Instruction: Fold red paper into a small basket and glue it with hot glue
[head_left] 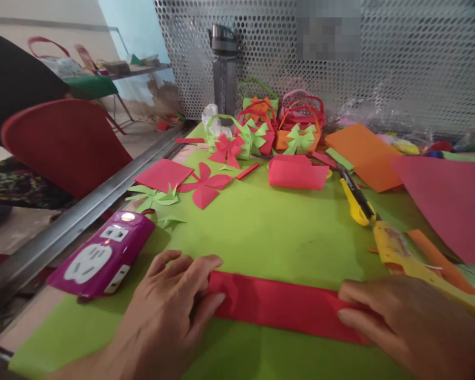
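A long strip of red paper (279, 303) lies lengthwise across the near part of the green-covered table (261, 232). My left hand (170, 303) grips its left end, the thumb at the near edge and the fingers along the far edge. At the other end, my right hand (399, 311) pinches the paper between thumb and forefinger. Beyond the strip sits a folded red paper piece (296, 174). Red petal-shaped paper (205, 184), a red paper square (164, 175) and green paper cutouts (154, 198) lie at the far left of the strip.
A purple power strip (103, 256) stands by my left hand. Yellow-handled scissors (356, 203), a yellow glue gun (396, 245) and orange paper sheets (364, 155) are on the right. Several small paper baskets (298, 137) and a bottle (224, 68) line the perforated metal panel (269, 47).
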Demonstrator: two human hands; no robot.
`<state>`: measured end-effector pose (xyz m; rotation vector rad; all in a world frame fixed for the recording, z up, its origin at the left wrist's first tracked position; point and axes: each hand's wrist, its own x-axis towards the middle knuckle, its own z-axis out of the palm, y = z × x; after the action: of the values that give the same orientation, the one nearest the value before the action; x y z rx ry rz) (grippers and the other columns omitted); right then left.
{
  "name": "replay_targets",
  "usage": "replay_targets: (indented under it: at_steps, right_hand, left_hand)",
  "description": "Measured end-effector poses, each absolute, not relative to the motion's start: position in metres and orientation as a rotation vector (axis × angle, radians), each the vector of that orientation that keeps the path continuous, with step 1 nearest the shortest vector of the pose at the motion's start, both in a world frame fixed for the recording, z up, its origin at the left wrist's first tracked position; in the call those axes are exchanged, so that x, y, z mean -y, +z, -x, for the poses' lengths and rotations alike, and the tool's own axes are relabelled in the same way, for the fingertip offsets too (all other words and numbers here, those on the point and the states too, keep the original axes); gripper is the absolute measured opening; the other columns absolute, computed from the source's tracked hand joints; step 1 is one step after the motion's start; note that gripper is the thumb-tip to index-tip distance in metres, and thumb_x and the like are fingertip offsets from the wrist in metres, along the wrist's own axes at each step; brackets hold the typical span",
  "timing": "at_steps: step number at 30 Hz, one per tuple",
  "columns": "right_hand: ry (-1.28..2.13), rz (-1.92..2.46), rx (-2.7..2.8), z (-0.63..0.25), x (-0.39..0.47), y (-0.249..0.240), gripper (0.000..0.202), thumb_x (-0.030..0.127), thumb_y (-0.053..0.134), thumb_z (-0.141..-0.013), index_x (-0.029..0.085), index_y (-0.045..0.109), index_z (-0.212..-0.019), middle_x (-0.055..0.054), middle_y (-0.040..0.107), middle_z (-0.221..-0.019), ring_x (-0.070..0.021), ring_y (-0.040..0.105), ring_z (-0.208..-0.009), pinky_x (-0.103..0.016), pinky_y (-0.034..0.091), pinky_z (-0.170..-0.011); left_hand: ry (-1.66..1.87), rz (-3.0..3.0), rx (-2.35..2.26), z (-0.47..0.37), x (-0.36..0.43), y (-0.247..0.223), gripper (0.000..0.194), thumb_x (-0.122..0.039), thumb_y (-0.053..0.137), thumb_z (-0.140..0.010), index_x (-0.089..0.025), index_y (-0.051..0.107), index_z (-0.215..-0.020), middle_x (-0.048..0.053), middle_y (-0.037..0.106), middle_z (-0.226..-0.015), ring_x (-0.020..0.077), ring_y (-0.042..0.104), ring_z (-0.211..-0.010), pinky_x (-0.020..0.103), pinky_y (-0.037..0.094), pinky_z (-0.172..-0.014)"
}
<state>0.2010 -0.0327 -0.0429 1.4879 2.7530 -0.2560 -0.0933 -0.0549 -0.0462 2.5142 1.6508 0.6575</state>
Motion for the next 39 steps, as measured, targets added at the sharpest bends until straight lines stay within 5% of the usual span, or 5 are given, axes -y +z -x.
replay_targets:
  at_steps: [18, 39]
  right_hand:
    - [-0.31, -1.529, -2.666, -0.205, 0.035, -0.049, 0.025, 0.023, 0.048, -0.08, 0.024, 0.045, -0.055, 0.003, 0.051, -0.043, -0.014, 0.047, -0.037, -0.028, 0.018, -0.043]
    - [-0.301, -1.529, -2.601, -0.211, 0.041, -0.053, 0.023, 0.026, 0.052, -0.078, 0.025, 0.045, -0.056, 0.003, 0.053, -0.045, -0.0158, 0.049, -0.039, -0.03, 0.017, -0.045]
  left_hand:
    - [0.683, -2.435, -1.602, 0.09, 0.052, -0.042, 0.004, -0.02, 0.047, -0.084, -0.023, 0.046, -0.087, -0.003, 0.063, -0.071, 0.0167, 0.059, -0.063, 0.035, 0.042, -0.068]
    - [0.733, -2.45, -1.555, 0.092, 0.055, -0.038, 0.014, -0.018, 0.053, -0.079, -0.023, 0.047, -0.091, -0.004, 0.061, -0.069, 0.0159, 0.06, -0.067, 0.031, 0.046, -0.067]
